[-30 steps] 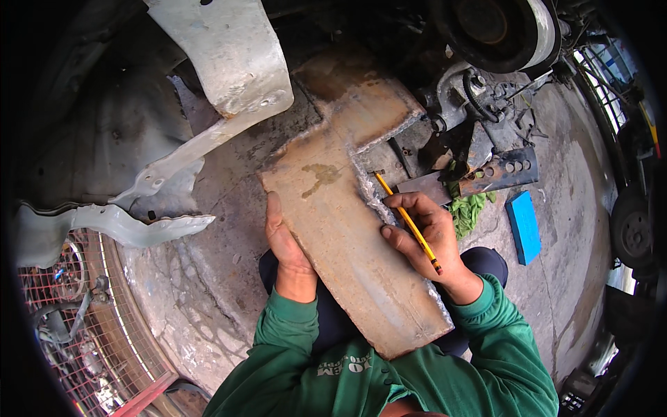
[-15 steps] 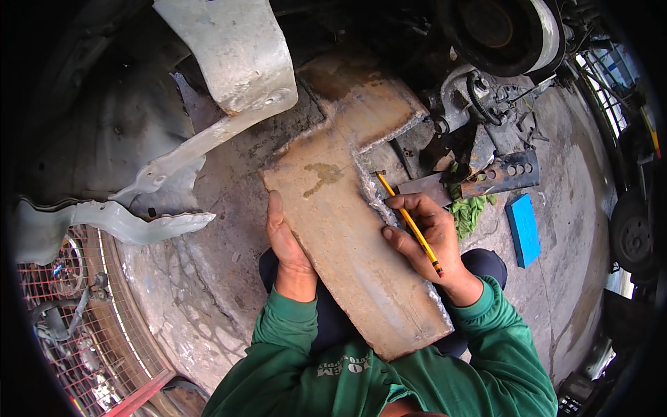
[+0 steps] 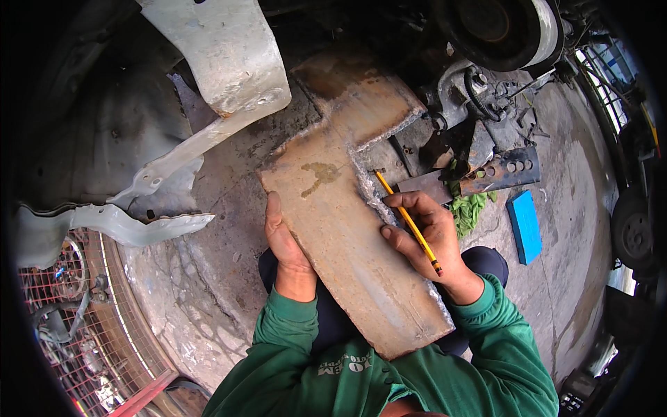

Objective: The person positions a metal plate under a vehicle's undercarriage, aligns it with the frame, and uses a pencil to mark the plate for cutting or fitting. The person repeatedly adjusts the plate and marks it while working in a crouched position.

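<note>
A rusty, T-shaped piece of sheet metal (image 3: pixel 347 250) with rough, jagged edges lies tilted across my lap, its wider end away from me. My left hand (image 3: pixel 286 250) grips its left edge, thumb along the rim and the other fingers hidden beneath. At the opposite edge, my right hand (image 3: pixel 432 240) holds a yellow pencil (image 3: pixel 410 224) between thumb and fingers. The pencil's dark end points back toward my wrist, and its far tip is by the jagged inner edge of the metal. A dark stain marks the sheet's upper face.
Bent silver body panels (image 3: pixel 233 69) jut in from the upper left. Beyond my right hand lie a green rag (image 3: pixel 471 212), a perforated metal strip (image 3: pixel 501 172) and a blue block (image 3: pixel 524 227) on the concrete floor. A round wheel-like part (image 3: pixel 486 28) hangs above; a red wire grid (image 3: pixel 76 299) stands lower left.
Both hands, the pencil and the sheet metal keep almost the same places. Only a slight shift of the view shows, with the silver panel a little farther left.
</note>
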Demonstrator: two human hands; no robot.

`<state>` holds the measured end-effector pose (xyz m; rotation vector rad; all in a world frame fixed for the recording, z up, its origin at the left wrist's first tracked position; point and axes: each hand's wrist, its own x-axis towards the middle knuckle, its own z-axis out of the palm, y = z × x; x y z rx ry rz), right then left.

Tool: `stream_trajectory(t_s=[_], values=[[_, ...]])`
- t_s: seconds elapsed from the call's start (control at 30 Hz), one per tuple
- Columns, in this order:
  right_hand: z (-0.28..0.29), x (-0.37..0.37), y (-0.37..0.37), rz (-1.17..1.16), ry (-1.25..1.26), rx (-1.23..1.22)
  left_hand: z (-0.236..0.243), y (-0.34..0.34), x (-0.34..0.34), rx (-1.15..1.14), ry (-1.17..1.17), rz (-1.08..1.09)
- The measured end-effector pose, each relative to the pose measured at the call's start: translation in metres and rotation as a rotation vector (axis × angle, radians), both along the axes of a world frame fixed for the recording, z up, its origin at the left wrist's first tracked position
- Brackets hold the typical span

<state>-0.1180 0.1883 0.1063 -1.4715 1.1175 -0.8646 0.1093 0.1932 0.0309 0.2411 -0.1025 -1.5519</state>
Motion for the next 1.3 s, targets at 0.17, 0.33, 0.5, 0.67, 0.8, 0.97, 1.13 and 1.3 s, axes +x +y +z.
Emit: stream_trajectory(t_s=[0.17, 0.33, 0.5, 0.67, 0.8, 0.97, 1.13, 1.3], values=[[-0.0007, 0.0004, 0.0011, -0.011, -0.009, 0.004, -0.0006, 0.0007, 0.0004, -0.009, 0.002, 0.007], [-0.0016, 0.0004, 0.0015, -0.007, -0.007, 0.014, -0.0037, 0.0001, 0.0027, -0.001, -0.039, 0.022], [-0.0011, 0.0032, 0.0032, -0.025, -0.035, 0.043, 0.0004, -0.003, 0.0033, 0.001, -0.037, -0.003], [-0.0005, 0.0039, 0.0033, -0.036, -0.048, 0.054, -0.0003, -0.0033, 0.0027, -0.022, -0.004, -0.01], [-0.0018, 0.0033, 0.0036, -0.042, -0.04, 0.048, 0.0006, -0.0028, 0.0016, -0.052, 0.08, -0.054], [-0.0061, 0.003, 0.0042, -0.05, -0.044, 0.02, -0.0017, -0.0028, 0.0033, -0.032, 0.047, -0.041], [-0.0066, 0.0034, 0.0036, -0.06, -0.045, 0.019, -0.0008, -0.0031, 0.0032, -0.021, 0.048, -0.048], [-0.0009, -0.0001, -0.0005, -0.118, 0.001, 0.056, -0.0016, -0.0033, 0.0054, -0.033, 0.081, -0.06]])
